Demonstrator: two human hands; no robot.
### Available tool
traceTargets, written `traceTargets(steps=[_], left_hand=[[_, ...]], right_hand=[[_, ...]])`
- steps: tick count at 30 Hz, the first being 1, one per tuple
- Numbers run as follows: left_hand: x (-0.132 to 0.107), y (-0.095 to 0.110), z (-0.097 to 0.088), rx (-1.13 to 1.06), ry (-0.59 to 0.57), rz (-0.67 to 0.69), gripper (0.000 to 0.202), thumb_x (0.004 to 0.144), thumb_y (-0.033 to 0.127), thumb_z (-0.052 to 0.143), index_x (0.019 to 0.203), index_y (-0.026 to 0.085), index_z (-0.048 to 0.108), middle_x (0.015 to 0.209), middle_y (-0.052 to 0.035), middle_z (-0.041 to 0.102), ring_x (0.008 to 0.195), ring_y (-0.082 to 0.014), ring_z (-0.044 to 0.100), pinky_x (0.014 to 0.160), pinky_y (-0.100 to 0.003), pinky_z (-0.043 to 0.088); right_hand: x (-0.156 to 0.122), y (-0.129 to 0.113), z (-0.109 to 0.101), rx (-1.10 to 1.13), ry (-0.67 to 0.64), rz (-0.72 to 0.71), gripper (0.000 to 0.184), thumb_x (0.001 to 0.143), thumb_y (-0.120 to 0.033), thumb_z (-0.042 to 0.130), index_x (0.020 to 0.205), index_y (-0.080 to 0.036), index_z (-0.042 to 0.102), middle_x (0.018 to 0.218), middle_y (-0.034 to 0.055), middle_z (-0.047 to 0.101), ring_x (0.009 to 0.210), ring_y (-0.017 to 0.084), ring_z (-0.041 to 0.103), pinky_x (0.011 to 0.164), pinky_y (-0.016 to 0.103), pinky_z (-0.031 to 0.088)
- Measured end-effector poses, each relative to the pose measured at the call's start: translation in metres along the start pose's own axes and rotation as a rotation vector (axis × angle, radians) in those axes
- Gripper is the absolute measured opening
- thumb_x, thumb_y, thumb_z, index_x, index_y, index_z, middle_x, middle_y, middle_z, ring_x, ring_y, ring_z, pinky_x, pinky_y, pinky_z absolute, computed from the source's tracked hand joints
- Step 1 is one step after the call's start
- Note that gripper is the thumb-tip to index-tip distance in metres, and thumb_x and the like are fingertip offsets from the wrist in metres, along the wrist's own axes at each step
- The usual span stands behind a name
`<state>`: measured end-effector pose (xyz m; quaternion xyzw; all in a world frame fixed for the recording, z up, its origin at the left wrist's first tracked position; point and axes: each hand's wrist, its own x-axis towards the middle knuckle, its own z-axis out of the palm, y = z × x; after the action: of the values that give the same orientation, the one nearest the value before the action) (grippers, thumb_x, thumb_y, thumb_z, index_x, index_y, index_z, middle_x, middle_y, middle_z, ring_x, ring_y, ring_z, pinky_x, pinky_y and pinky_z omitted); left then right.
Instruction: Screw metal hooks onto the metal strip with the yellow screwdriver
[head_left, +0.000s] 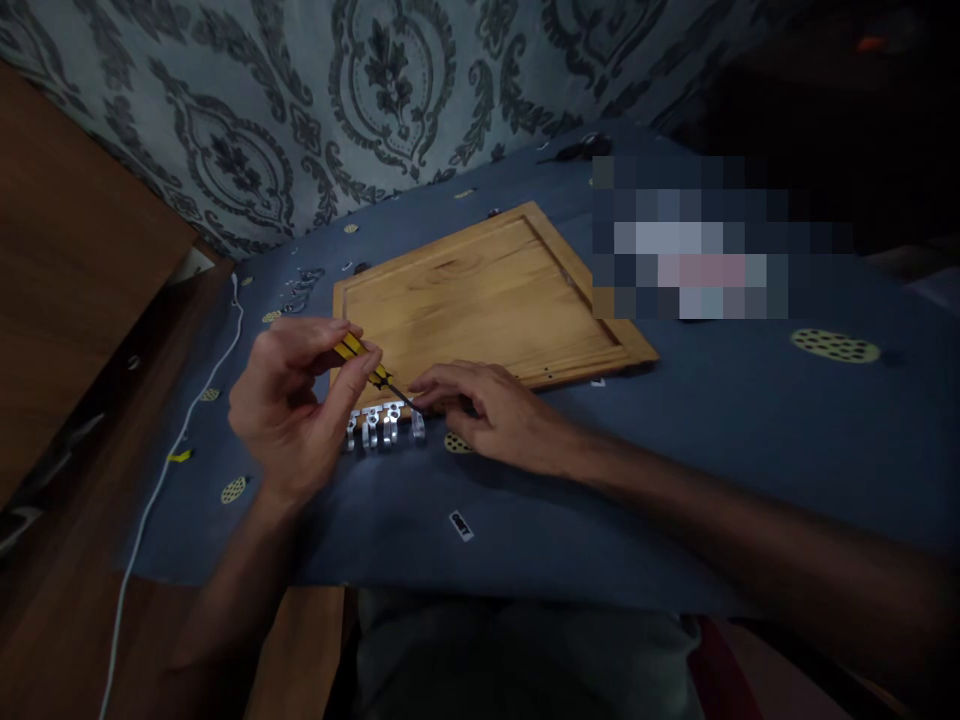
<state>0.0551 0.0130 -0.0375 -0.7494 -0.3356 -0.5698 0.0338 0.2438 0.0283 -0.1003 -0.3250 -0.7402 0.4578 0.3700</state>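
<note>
My left hand (300, 400) grips a yellow and black screwdriver (352, 347) between thumb and fingers. Its dark shaft slants down to the right, the tip at the near edge of a wooden panel (465, 300) with a raised frame. Along that edge sits a row of several shiny metal clips (391, 425), their curved parts hanging over the side. My right hand (487, 415) rests at the same edge, fingers bent and closed together beside the screwdriver tip and the rightmost clip (418, 426). Whatever lies between those fingertips is hidden.
The panel lies on a dark blue patterned cloth (570, 520). Several small metal pieces (300, 287) lie behind my left hand. A dark object (585, 148) is near the wall, and a pixelated patch covers the right. A white cable (161, 480) runs down the left side.
</note>
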Motion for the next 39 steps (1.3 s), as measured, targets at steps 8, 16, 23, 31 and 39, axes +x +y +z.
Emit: traceTargets(steps=[8, 16, 23, 31, 39], left_hand=[[0.002, 0.004, -0.003, -0.003, -0.080, -0.112, 0.023, 0.091, 0.022, 0.077, 0.108, 0.030, 0.065, 0.099, 0.0013, 0.073, 0.094, -0.0198, 0.078, 0.072, -0.034, 0.071], [0.002, 0.002, -0.006, 0.013, -0.173, -0.103, 0.025, 0.094, 0.025, 0.074, 0.118, 0.029, 0.066, 0.110, -0.0003, 0.075, 0.092, -0.0177, 0.078, 0.078, -0.033, 0.069], [0.008, -0.003, -0.004, 0.083, -0.125, 0.017, 0.026, 0.086, 0.026, 0.082, 0.107, 0.034, 0.070, 0.099, 0.0003, 0.069, 0.089, -0.0169, 0.069, 0.062, -0.028, 0.064], [0.006, -0.003, 0.002, 0.004, -0.054, -0.002, 0.023, 0.088, 0.016, 0.079, 0.105, 0.029, 0.071, 0.092, 0.0021, 0.069, 0.083, -0.0123, 0.068, 0.063, -0.023, 0.060], [0.005, -0.001, 0.000, 0.032, -0.049, -0.007, 0.025, 0.085, 0.019, 0.083, 0.103, 0.028, 0.068, 0.095, 0.0015, 0.070, 0.087, -0.0140, 0.069, 0.064, -0.024, 0.061]], right_hand=[[-0.001, 0.001, 0.000, 0.004, -0.002, -0.002, 0.052, 0.069, 0.006, 0.051, 0.110, -0.018, 0.071, 0.107, 0.0083, 0.082, 0.102, 0.024, 0.078, 0.093, 0.040, 0.061], [-0.001, 0.001, 0.000, 0.013, 0.000, -0.005, 0.052, 0.071, 0.005, 0.052, 0.113, -0.017, 0.072, 0.106, 0.0091, 0.082, 0.102, 0.023, 0.078, 0.094, 0.040, 0.061], [0.000, 0.002, 0.001, 0.020, -0.003, -0.016, 0.052, 0.070, 0.006, 0.051, 0.112, -0.017, 0.071, 0.108, 0.0094, 0.082, 0.103, 0.024, 0.078, 0.093, 0.040, 0.061], [0.001, -0.003, -0.001, 0.001, -0.017, 0.003, 0.053, 0.069, 0.007, 0.050, 0.112, -0.015, 0.072, 0.105, 0.0096, 0.083, 0.101, 0.023, 0.079, 0.091, 0.037, 0.061], [0.001, -0.001, 0.000, 0.002, -0.007, -0.003, 0.053, 0.070, 0.005, 0.050, 0.113, -0.017, 0.072, 0.106, 0.0095, 0.082, 0.102, 0.023, 0.078, 0.091, 0.037, 0.061]])
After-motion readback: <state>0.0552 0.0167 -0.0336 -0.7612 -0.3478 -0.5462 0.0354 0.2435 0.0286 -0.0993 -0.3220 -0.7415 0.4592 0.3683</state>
